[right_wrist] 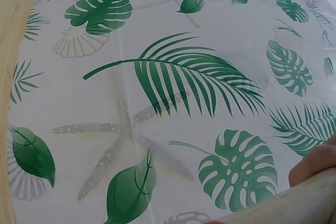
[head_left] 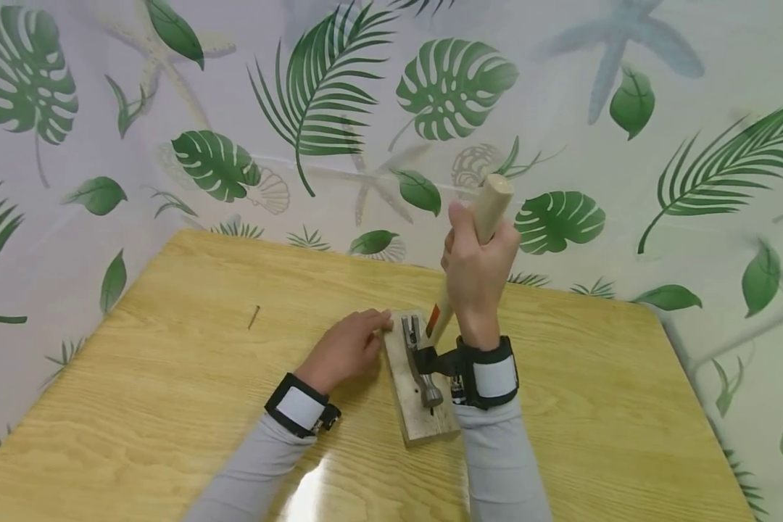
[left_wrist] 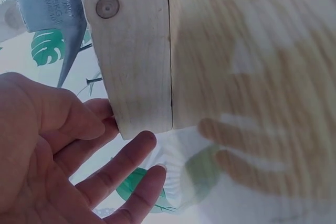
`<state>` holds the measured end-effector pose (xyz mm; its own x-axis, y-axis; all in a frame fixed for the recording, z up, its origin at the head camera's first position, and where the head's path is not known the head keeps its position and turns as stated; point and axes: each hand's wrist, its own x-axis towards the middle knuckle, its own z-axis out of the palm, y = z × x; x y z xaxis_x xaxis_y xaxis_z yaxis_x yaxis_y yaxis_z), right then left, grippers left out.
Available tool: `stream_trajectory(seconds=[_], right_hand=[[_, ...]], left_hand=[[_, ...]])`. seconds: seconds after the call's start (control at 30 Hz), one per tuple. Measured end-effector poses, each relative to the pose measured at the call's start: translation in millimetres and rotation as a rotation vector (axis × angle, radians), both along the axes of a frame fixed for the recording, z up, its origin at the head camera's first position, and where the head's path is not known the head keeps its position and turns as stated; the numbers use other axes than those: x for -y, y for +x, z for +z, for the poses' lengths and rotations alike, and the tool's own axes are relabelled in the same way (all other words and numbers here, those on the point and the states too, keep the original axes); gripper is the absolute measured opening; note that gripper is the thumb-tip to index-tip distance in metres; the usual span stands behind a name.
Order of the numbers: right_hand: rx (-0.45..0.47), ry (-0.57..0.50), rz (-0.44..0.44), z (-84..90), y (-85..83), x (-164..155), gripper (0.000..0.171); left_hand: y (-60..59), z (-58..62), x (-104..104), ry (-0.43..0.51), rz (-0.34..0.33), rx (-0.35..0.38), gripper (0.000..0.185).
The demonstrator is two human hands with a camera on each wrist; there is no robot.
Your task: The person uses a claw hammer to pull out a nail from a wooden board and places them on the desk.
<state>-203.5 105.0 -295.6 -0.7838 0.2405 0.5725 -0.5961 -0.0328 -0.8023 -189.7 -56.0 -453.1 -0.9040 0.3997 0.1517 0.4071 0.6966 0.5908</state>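
My right hand grips the pale wooden handle of a claw hammer, whose handle slants upward. The steel head hangs over a light wooden block, its claw toward the far end and its striking face toward me. Fairly straight fingers of my left hand touch the block's far left corner. In the left wrist view a nail stands out from the block near the claw. Only part of the right hand and handle show in the right wrist view.
A loose nail lies on the wood-grain table, left of the block. Behind the table hangs a white sheet printed with leaves and starfish. Both wrists wear black straps with small cameras.
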Motion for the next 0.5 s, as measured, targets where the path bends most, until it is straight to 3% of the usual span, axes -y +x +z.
stream_trajectory(seconds=[0.27, 0.5], right_hand=[[-0.145, -0.026, -0.006, -1.9, 24.3, -5.0, 0.028], [-0.276, -0.116, 0.018, 0.9, 44.3, -9.3, 0.032]], left_hand=[[-1.2, 0.2, -1.8, -0.019, -0.012, -0.035, 0.04], [-1.3, 0.7, -0.8, -0.069, -0.001, -0.056, 0.041]])
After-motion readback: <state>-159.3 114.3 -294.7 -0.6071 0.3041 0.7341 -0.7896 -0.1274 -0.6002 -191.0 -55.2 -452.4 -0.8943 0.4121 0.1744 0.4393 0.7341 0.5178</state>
